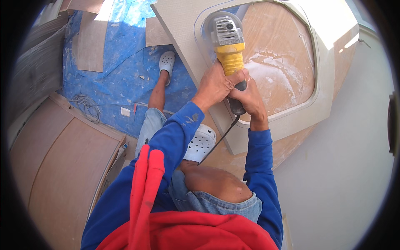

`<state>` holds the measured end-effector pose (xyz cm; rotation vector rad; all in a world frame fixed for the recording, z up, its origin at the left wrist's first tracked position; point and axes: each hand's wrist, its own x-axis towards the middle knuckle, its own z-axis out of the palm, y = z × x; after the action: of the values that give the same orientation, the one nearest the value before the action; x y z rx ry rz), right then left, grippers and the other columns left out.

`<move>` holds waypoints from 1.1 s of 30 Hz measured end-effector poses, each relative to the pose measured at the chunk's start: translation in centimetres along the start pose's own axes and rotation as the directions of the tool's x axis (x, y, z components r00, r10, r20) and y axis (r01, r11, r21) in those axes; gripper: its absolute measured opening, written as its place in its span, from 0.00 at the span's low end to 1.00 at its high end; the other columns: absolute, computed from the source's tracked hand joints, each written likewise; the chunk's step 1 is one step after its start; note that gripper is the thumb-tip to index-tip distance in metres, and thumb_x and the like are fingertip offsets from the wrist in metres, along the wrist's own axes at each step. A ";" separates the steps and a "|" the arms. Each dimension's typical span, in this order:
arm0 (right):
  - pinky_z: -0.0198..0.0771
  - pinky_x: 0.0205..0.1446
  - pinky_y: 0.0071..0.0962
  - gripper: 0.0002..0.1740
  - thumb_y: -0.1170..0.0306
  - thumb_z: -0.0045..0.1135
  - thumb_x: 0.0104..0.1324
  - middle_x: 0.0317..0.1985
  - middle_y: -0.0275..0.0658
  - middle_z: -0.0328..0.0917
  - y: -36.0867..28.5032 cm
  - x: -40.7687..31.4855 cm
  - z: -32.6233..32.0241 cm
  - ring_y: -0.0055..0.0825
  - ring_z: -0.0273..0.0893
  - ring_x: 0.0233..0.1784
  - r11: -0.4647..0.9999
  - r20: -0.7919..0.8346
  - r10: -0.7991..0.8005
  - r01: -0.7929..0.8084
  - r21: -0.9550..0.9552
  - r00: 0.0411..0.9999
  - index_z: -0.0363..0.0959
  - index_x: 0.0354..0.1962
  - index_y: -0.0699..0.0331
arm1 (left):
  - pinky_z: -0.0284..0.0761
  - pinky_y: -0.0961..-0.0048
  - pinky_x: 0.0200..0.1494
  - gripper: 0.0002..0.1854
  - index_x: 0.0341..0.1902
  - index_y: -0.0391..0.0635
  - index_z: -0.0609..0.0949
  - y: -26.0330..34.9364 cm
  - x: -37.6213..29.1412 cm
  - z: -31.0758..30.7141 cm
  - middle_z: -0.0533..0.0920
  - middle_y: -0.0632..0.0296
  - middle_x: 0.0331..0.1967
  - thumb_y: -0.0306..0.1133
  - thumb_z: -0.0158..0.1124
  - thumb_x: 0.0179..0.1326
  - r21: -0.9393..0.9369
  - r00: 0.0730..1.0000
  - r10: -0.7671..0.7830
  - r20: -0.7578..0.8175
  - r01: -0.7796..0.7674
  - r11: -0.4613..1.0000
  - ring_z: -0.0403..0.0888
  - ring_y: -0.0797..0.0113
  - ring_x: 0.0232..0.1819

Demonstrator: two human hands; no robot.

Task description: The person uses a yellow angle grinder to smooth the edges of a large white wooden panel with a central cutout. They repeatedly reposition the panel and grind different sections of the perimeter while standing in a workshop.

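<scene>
A yellow, silver and black angle grinder point(230, 50) is held in both of my hands, its round disc, blurred, at the top over a pale textured panel point(181, 25). My left hand point(216, 82) wraps the yellow body from the left. My right hand point(249, 95) grips the black rear handle, close against my left hand. A curved line is drawn on the panel left of the disc. Right of the grinder, a large rounded opening in the panel shows a dusty wood surface point(275, 65) beneath. A black cord point(223, 136) runs down from the handle.
A blue sheet point(125, 81) covers the floor, with plywood pieces point(92, 43) and a coiled cord point(87, 107) on it. A curved wooden cabinet point(68, 156) stands at the lower left, a pale wall point(337, 150) at the right. My white clog point(201, 143) is near the panel's lower edge.
</scene>
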<state>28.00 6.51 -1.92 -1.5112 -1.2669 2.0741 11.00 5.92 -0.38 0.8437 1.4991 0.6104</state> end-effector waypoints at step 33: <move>0.78 0.60 0.31 0.39 0.63 0.74 0.60 0.52 0.43 0.85 -0.5 -0.2 0.1 0.27 0.81 0.55 1.000 -0.001 0.022 -0.022 -0.017 1.000 0.74 0.65 0.73 | 0.82 0.59 0.49 0.32 0.53 0.38 0.86 -0.8 -0.1 0.4 0.90 0.51 0.41 0.59 0.69 0.65 -0.066 0.999 0.025 -0.031 -0.027 0.997 0.89 0.57 0.44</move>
<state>27.84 6.59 -1.41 -1.5395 -1.2760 2.0817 11.22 5.30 -1.03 0.8069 1.4884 0.6913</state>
